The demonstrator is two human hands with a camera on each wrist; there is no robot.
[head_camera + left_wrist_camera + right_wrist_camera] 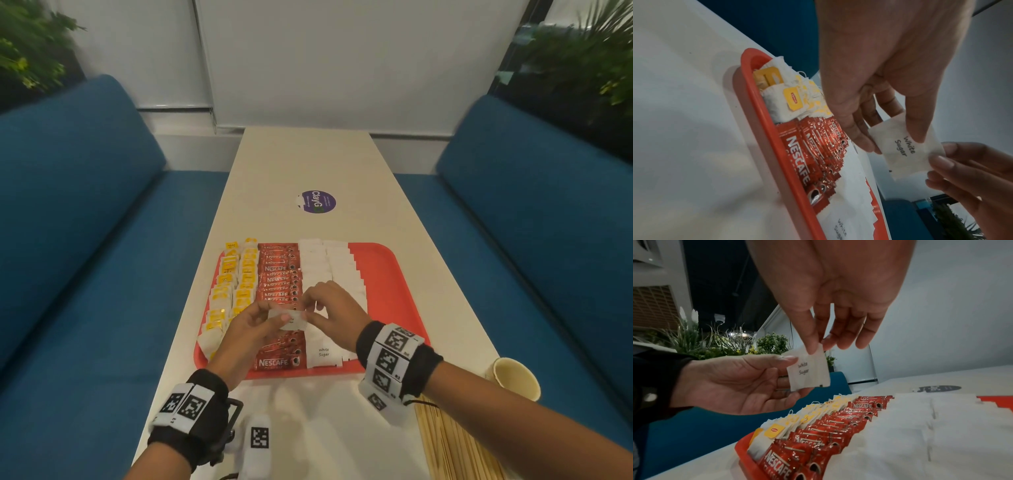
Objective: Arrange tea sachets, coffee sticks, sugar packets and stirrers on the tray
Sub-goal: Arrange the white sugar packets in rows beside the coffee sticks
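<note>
A red tray [394,284] on the white table holds rows of yellow-tagged tea sachets [236,284], red Nescafe coffee sticks [279,274] and white sugar packets [329,270]. Above the tray's near part, both hands hold one white sugar packet [289,320] [904,151] [809,371]. My left hand [253,325] pinches its left end between thumb and fingers. My right hand [329,308] pinches its right end with thumb and forefinger. A bundle of wooden stirrers [452,445] lies on the table at the near right, off the tray.
A paper cup [513,377] stands near the table's right edge. A purple round sticker [317,202] marks the table beyond the tray. Blue sofas [85,240] flank the table on both sides. The tray's right strip is bare red.
</note>
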